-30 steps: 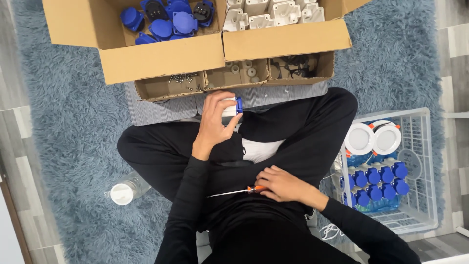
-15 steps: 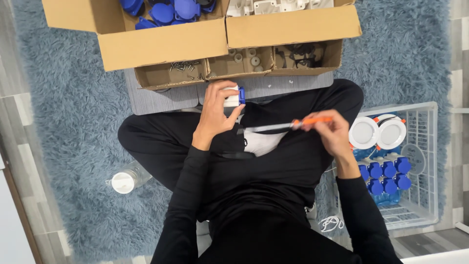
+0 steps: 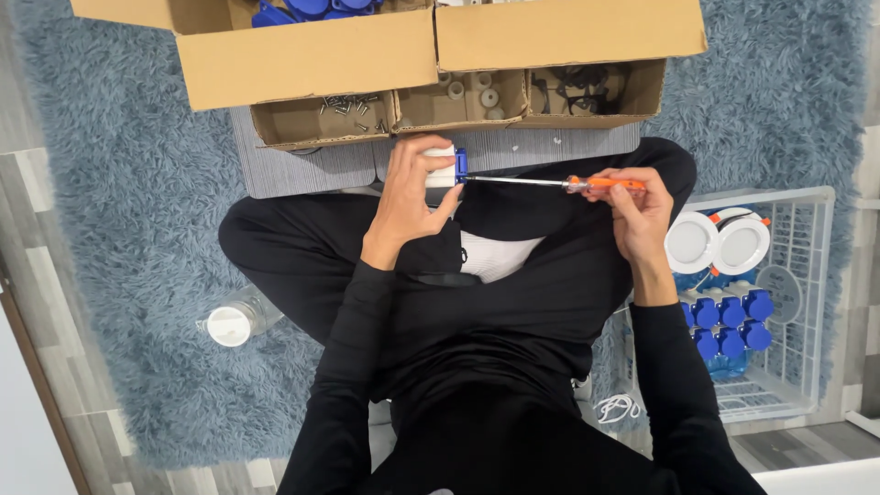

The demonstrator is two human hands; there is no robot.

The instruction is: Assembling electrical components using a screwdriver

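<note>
A small white and blue part [image 3: 444, 170] is being grasped in the left hand [image 3: 410, 197], with the fingers wrapped around its white body and the thumb pressed along its near side. It is being held up above the lap, just near of the grey mat [image 3: 302, 165] and of the low cardboard trays. An orange-handled screwdriver [image 3: 550, 182] is being gripped by the right hand [image 3: 635, 211], the fingers being closed on the orange handle at the right end. The thin metal shaft is being held level, pointing left, and its tip is being set against the blue end of the part.

Far of the hands, a big open cardboard box [image 3: 367, 50] is lying on the blue shaggy rug [image 3: 119, 229], with blue pieces showing at its far edge. Just near of it, three shallow cardboard compartments are being seen: screws [image 3: 348, 104] in the left one, small pale rings in the middle one, dark pieces in the right one. To the right, a white wire basket [image 3: 807, 302] is being filled with round white fittings [image 3: 717, 243] and rows of blue caps [image 3: 729, 323]. At the near left, a clear bottle with a white cap [image 3: 234, 321] is lying on the rug.
</note>
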